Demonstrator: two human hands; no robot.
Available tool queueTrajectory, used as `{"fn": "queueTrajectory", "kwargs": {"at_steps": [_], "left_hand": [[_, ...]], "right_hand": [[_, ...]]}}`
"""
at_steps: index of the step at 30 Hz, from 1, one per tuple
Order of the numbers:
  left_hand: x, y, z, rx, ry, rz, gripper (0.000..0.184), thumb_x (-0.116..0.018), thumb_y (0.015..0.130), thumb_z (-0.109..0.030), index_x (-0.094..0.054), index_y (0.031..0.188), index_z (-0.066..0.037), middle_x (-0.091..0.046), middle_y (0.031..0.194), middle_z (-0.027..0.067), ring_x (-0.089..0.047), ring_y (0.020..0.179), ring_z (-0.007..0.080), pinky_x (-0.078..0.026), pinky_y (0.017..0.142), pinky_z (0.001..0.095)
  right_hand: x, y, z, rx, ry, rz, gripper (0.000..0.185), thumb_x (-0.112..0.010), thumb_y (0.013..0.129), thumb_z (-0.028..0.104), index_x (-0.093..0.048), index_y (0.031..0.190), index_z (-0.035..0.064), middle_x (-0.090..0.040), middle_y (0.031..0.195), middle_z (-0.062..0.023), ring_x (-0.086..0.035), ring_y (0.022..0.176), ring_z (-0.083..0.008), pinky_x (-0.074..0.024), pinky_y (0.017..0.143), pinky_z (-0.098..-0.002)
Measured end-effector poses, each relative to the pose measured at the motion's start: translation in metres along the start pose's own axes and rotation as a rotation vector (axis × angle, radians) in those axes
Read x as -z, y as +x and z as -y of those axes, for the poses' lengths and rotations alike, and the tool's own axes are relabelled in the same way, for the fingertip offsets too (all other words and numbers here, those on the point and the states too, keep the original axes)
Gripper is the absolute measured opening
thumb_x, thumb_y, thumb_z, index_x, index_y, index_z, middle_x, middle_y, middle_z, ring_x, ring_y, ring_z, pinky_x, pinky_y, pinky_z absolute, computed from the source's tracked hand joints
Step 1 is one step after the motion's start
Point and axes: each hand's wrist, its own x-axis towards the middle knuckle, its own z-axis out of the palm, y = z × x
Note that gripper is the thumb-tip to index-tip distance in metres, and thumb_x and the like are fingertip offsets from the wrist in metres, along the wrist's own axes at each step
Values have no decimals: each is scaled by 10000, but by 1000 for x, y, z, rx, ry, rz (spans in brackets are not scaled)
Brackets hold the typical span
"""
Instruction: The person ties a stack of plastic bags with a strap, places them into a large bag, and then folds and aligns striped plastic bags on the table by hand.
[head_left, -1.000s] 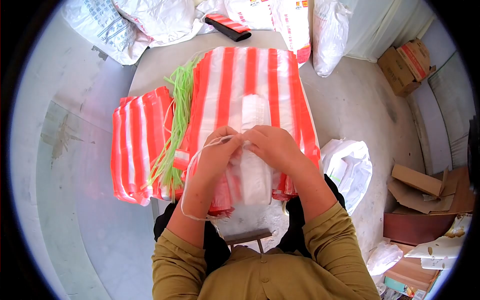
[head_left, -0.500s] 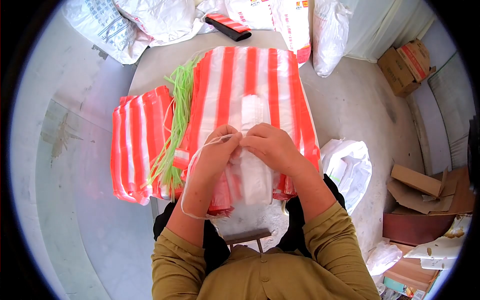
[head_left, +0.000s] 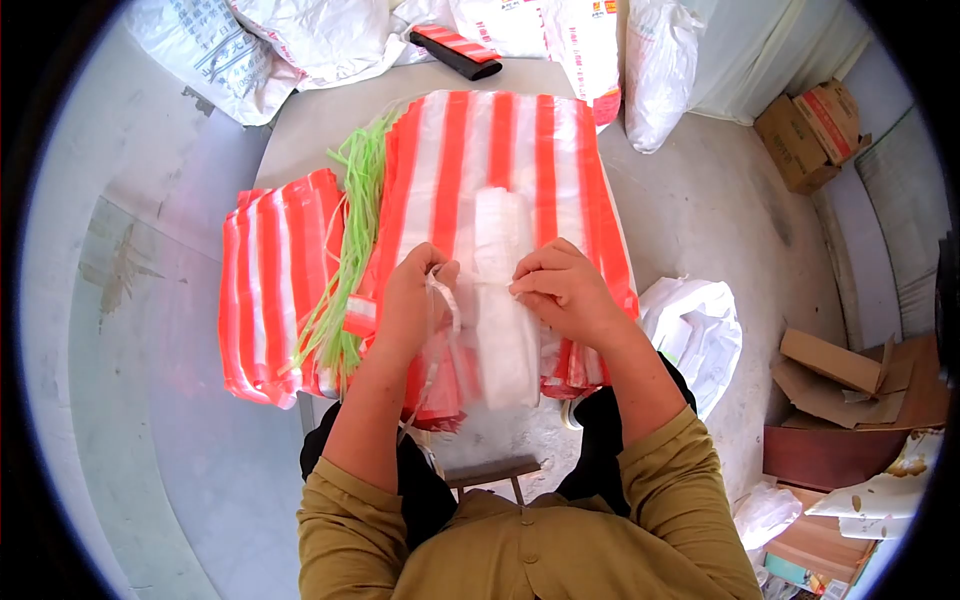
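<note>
Left of the bundle (head_left: 505,350), the left hand (head_left: 408,297) curls its fingers closed on string (head_left: 456,318), and at the bundle's right edge the right hand (head_left: 570,293) pinches string tight.

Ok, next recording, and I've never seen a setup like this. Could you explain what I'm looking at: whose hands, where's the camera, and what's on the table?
There is no machine here, just a person's own two bare hands. One camera, worn on the head, looks forward and down, so the arms reach in from the bottom. On the table lies a large pile of striped bags, with green strings along its left and a smaller striped pile beyond them. A white bundle lies on the large pile. The left hand holds a white string. The right hand has its fingertips at the bundle; what they pinch is too small to tell.
</note>
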Motion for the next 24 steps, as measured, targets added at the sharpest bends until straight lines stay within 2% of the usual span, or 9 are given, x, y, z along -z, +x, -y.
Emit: {"fn": "queueTrajectory", "kwargs": {"at_steps": [3, 6, 9, 12, 15, 18, 21, 24], "left_hand": [[-3, -2, -8, 182, -352, 42, 152, -572, 1024, -186, -556, 922, -75, -545, 719, 8, -464, 552, 80, -379, 480, 251], [-7, -4, -22, 226, -769, 30, 191, -541, 1053, -232, -530, 926, -90, -541, 732, 10, -452, 577, 76, -372, 522, 223], [-6, 1, -6, 239, -899, 76, 208, -506, 1069, -261, -514, 933, -105, -511, 745, 7, -432, 575, 89, -362, 519, 232], [-6, 2, -2, 247, -831, 61, 231, -491, 1073, -300, -532, 973, -96, -475, 733, -5, -420, 582, 94, -355, 517, 242], [-5, -3, -18, 272, -466, 38, 169, -567, 1035, -232, -574, 1034, -64, -464, 734, -13, -454, 612, 106, -395, 547, 246], [-18, -1, 0, -143, -45, 38, 140, -695, 925, -107, -644, 1036, -38, -477, 761, 7, -503, 661, 132, -445, 599, 267], [-20, -10, -19, -214, 248, 34, 181, -750, 754, -19, -715, 930, -48, -521, 842, 60, -569, 693, 179, -487, 661, 324], [-22, -11, -20, -238, 312, 5, 196, -766, 747, -25, -727, 935, -62, -536, 865, 78, -591, 699, 209, -495, 663, 340]], "right_hand": [[2, -2, 0, -51, 26, 6, 107, -747, 791, 12, -717, 886, 51, -687, 979, -48, -607, 939, -244, -509, 781, -351], [5, -1, 0, -54, 6, 17, 80, -736, 810, 31, -707, 883, 41, -689, 970, -56, -615, 932, -244, -511, 784, -353], [7, -2, -1, -73, 3, 53, 68, -728, 817, 37, -703, 881, 39, -690, 972, -63, -620, 936, -248, -513, 792, -355], [9, -2, -1, -74, 18, 70, 62, -723, 816, 32, -700, 873, 39, -688, 969, -66, -621, 948, -252, -514, 801, -356], [10, -3, -2, -54, 27, 51, 56, -719, 816, 34, -692, 865, 38, -684, 972, -69, -622, 958, -255, -514, 808, -358], [9, -5, -1, -82, 20, 15, 57, -717, 817, 40, -682, 862, 38, -679, 978, -73, -623, 960, -260, -515, 811, -362], [10, -3, 5, -135, -16, -11, 55, -708, 822, 44, -672, 863, 37, -674, 970, -79, -628, 941, -262, -517, 804, -358], [11, -1, 11, -175, -81, -9, 43, -687, 827, 44, -662, 860, 36, -669, 934, -79, -632, 914, -259, -517, 788, -351]]}}
